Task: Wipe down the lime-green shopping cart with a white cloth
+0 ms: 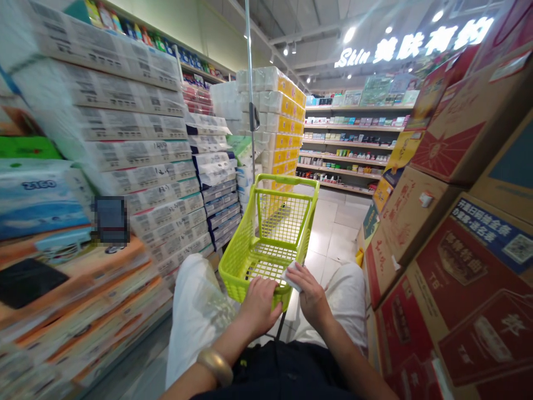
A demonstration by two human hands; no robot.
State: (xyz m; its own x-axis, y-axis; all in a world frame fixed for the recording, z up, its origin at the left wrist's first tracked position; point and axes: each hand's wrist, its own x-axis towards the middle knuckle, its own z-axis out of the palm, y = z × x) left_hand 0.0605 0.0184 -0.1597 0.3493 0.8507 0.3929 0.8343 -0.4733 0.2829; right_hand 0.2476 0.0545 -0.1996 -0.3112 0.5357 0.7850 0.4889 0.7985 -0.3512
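A lime-green shopping basket (266, 233) on a cart stands right in front of me in a shop aisle, with nothing visible inside it. My left hand (260, 303), a gold bangle on its wrist, is closed over the basket's near rim. My right hand (310, 294) is beside it, holding a small white cloth or paper (291, 276) against the same rim. My knees in white trousers (195, 311) show below both hands.
Stacked tissue packs (137, 144) wall the left side. Red and brown cardboard boxes (453, 233) are piled on the right. A tower of toilet-roll packs (275, 122) stands ahead behind a metal pole (250, 89). Product shelves (350, 144) line the far wall beyond the tiled floor (328, 228).
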